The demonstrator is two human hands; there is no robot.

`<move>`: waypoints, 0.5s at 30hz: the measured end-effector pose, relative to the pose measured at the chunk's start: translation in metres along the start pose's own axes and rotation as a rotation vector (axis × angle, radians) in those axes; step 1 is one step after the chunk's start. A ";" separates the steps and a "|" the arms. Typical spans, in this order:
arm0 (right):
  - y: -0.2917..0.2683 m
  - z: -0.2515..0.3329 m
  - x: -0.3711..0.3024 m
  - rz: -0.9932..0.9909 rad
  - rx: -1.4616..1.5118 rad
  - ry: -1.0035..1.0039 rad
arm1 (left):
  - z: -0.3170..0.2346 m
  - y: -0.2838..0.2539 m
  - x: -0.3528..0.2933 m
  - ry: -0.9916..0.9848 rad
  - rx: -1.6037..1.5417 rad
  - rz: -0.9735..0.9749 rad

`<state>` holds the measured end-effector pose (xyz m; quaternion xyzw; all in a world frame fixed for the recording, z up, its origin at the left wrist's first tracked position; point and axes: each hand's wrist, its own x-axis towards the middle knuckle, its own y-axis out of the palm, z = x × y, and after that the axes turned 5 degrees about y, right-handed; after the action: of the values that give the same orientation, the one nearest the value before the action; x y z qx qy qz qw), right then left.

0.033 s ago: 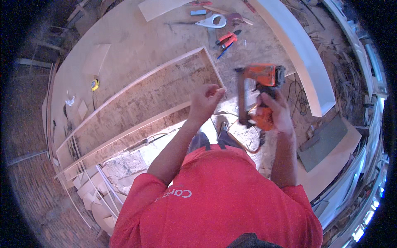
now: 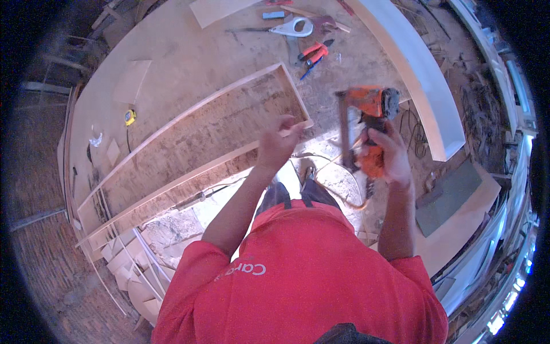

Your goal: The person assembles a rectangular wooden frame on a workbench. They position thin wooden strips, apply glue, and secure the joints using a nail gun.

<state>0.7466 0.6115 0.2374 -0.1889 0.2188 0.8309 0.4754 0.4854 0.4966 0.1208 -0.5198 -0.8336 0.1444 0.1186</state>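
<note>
My right hand (image 2: 391,153) is wrapped round the handle of an orange and black nail gun (image 2: 366,102), a little blurred, raised to the right of a long wooden frame. A hose hangs from the gun's lower end. The frame (image 2: 197,175) is shallow and made of narrow pale boards, lying on the worktable with its far right corner towards the pliers. At its near right corner, my left hand (image 2: 278,146) has its fingers curled and closed on the near board. Part of that board is hidden behind the hand.
Beyond the frame lie red-handled pliers (image 2: 314,53), a white-handled handsaw (image 2: 293,26) and a blue block (image 2: 273,15). A yellow tape measure (image 2: 130,117) sits at left. A long white curved panel (image 2: 424,69) stands at right, near a dark green sheet (image 2: 450,198). Offcuts (image 2: 123,266) lean at lower left.
The nail gun and my right hand have moved slightly to the right, away from the frame. My left hand has drawn back a little to the left along the corner.
</note>
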 end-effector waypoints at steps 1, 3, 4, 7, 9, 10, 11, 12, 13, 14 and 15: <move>-0.022 0.004 0.013 -0.009 -0.061 -0.025 | 0.009 -0.003 0.003 0.052 0.146 -0.049; -0.043 0.003 0.038 -0.083 -0.355 -0.167 | 0.018 -0.002 0.003 0.171 0.353 0.001; -0.047 -0.001 0.056 -0.144 -0.589 -0.295 | 0.021 0.000 0.005 0.236 0.460 0.026; -0.055 -0.018 0.115 -0.296 -1.129 -0.446 | 0.040 0.015 0.005 0.297 0.543 0.098; -0.043 -0.022 0.146 -0.361 -1.358 -0.428 | 0.066 0.023 0.009 0.314 0.592 0.096; -0.036 -0.024 0.158 -0.388 -1.432 -0.390 | 0.078 0.026 0.013 0.326 0.617 0.101; -0.036 -0.030 0.174 -0.417 -1.467 -0.396 | 0.083 0.027 0.017 0.334 0.634 0.113; -0.038 -0.039 0.190 -0.449 -1.501 -0.400 | 0.088 0.027 0.020 0.344 0.652 0.127; -0.040 -0.049 0.203 -0.482 -1.535 -0.403 | 0.090 0.028 0.022 0.357 0.669 0.141; -0.042 -0.056 0.211 -0.507 -1.506 -0.436 | 0.089 0.028 0.024 0.356 0.654 0.164; -0.044 -0.063 0.217 -0.534 -1.476 -0.468 | 0.087 0.029 0.025 0.355 0.639 0.188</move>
<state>0.6888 0.7505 0.0637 -0.3207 -0.5417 0.6378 0.4438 0.4681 0.5210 0.0303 -0.5478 -0.6615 0.3152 0.4037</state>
